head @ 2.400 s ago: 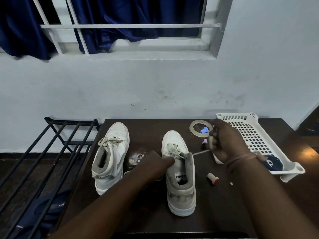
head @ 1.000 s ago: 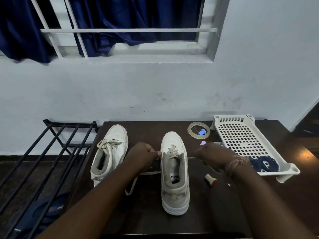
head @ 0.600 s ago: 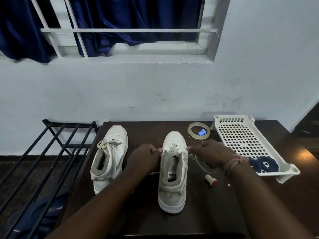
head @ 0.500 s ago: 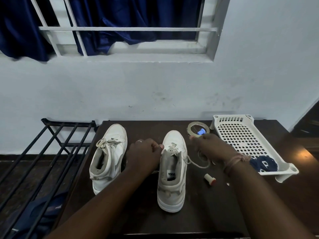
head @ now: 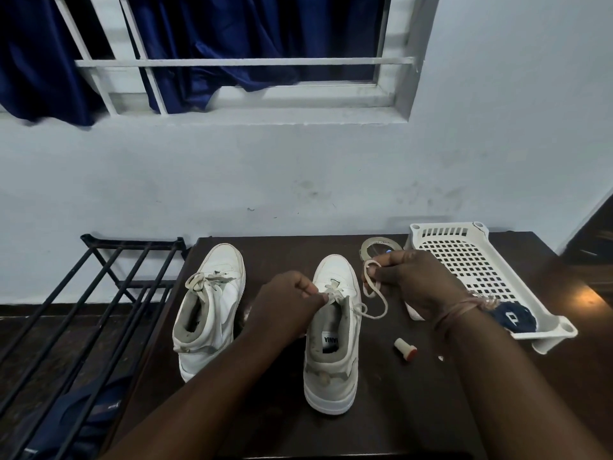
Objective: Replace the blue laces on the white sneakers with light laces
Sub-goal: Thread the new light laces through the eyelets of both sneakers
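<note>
Two white high-top sneakers stand on a dark table (head: pixel 381 410), toes toward the wall. The left sneaker (head: pixel 212 307) carries a tied light lace. The right sneaker (head: pixel 333 333) has a light lace (head: pixel 373 293) threaded at its top eyelets. My left hand (head: pixel 287 302) pinches the lace's left end at the shoe's tongue. My right hand (head: pixel 409 280), to the right of the toe, holds the other end curled into a loop above the table. Blue laces (head: pixel 515 318) lie bunched in the near corner of a white tray (head: pixel 464 257).
A roll of clear tape (head: pixel 379 249) lies behind my right hand. A small white cap with a red end (head: pixel 405 349) rests right of the sneaker. A black metal rack (head: pixel 99 310) stands left of the table, with dark blue cloth under it.
My right hand has risen from table level and drawn its lace end up into a loop beside the toe. My left hand stays at the tongue. The sneaker has shifted slightly.
</note>
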The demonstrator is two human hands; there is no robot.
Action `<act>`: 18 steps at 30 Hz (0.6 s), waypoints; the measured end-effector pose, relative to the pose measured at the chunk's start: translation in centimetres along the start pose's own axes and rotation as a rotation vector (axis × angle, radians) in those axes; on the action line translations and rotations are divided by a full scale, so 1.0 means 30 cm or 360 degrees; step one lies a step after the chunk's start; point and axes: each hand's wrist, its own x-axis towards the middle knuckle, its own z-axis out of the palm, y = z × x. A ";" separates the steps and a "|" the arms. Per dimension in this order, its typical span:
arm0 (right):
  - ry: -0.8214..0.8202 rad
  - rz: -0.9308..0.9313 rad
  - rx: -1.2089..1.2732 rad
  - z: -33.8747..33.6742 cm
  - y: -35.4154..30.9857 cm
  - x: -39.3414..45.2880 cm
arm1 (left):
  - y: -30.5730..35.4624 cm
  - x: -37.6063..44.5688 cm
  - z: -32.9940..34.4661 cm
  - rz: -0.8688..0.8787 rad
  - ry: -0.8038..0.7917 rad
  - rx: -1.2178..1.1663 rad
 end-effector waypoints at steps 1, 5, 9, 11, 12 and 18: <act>-0.0001 0.0003 0.0036 0.003 -0.004 -0.005 | 0.001 0.001 -0.002 -0.0021 -0.0023 -0.0037; 0.0015 -0.0039 -0.0181 0.016 -0.011 -0.020 | 0.007 0.004 -0.006 -0.0021 -0.0028 -0.0065; 0.0201 -0.0236 -0.0706 0.023 -0.016 -0.024 | 0.003 0.003 -0.006 -0.0093 -0.0097 -0.0098; 0.0150 -0.0235 -0.0746 0.028 -0.014 -0.027 | -0.004 0.006 -0.012 -0.0169 -0.0152 -0.0175; 0.0148 -0.0236 -0.0746 0.031 -0.011 -0.026 | -0.008 0.010 -0.014 -0.0228 -0.0191 -0.0267; 0.0193 -0.0276 -0.1217 0.032 -0.015 -0.025 | -0.030 0.027 -0.023 -0.0590 -0.0369 -0.0819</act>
